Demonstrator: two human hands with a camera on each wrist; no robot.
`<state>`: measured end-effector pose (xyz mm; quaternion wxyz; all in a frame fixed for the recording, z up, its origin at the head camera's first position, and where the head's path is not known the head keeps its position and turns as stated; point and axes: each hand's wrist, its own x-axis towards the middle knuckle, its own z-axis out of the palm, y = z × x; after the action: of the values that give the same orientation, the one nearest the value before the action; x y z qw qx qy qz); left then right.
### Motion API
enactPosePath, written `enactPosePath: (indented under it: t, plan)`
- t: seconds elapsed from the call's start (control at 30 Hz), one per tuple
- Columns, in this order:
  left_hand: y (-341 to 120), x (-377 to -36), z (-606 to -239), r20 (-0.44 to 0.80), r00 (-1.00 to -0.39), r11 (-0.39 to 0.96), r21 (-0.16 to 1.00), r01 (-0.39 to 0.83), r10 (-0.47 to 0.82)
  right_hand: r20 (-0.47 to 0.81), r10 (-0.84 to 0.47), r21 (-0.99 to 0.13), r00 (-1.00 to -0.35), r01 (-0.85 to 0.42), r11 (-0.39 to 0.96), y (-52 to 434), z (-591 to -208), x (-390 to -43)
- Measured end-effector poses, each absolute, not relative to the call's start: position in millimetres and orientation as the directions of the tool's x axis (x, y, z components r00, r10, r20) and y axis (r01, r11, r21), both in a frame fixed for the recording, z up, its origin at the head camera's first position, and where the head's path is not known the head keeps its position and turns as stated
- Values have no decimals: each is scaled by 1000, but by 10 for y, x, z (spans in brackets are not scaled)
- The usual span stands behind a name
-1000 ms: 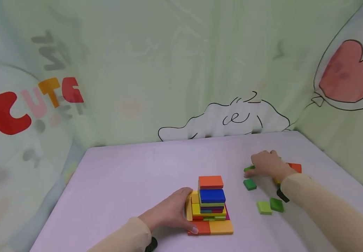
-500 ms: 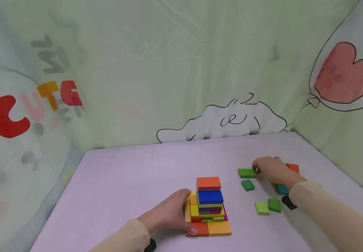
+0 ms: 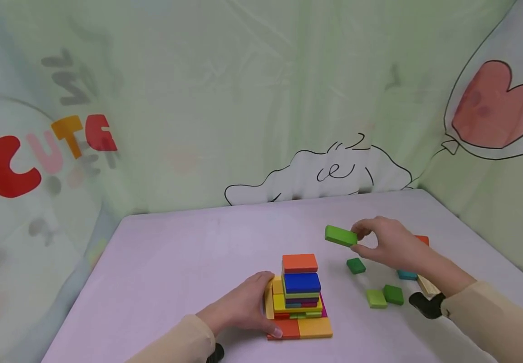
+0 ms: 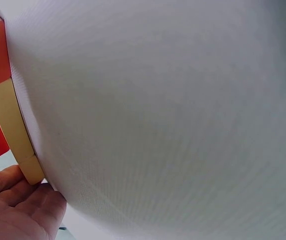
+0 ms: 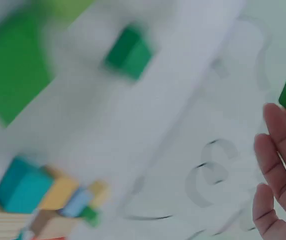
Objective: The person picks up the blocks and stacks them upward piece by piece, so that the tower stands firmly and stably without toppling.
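A stepped stack of coloured blocks stands on the table, orange on top, blue below it, with yellow and red layers lower down. My left hand holds its base from the left side, thumb at the front on the red-orange tile and fingers at the back. In the left wrist view, fingertips meet the end of a yellow block. Raised above the table behind the stack, to its right, is a long green block; my right hand pinches one end between thumb and fingers.
Right of the stack lie a dark green block, a light green block and another green block. Beyond, partly behind my right arm, are a teal block, a wooden block and an orange-red block.
My right hand took hold of the long green block among the loose blocks, then lifted it off the table and leftward. My left hand keeps its place at the stack.
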<state>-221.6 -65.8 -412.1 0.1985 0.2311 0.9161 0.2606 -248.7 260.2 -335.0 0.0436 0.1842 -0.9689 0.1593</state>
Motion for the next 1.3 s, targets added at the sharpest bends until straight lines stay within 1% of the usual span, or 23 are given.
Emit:
enactPosePath:
  t: [0.1, 0.17, 0.3, 0.47, 0.6, 0.97, 1.3]
  plan:
    - [-665, -2225, -4110, -243, -818, 761, 567, 317, 522, 227, -409, -282, -884, -462, 841, 2412, -3208, -2271]
    - [-669, -2233, -4108, -244, -819, 763, 564, 316, 519, 248, -452, -244, -857, -507, 826, 2280, -3155, -2143]
    - [-674, -2235, -4113, -234, -817, 757, 567, 326, 527, 219, -501, -182, -837, -539, 822, 2055, -3147, -1975]
    - [-669, -2232, -4123, -223, -813, 740, 587, 328, 538, 181, -538, -117, -823, -561, 820, 1916, -3176, -1917]
    - [-665, -2227, -4130, -224, -815, 740, 589, 324, 535, 167, -547, -95, -820, -565, 819, 1875, -3205, -1923]
    - [-663, -2217, -4110, -235, -820, 752, 581, 312, 522, 138, -541, -105, -829, -556, 825, 1861, -3241, -1948]
    - [-659, -2207, -4107, -236, -823, 759, 570, 314, 517, 129, -511, -147, -850, -526, 838, 1887, -3238, -1956]
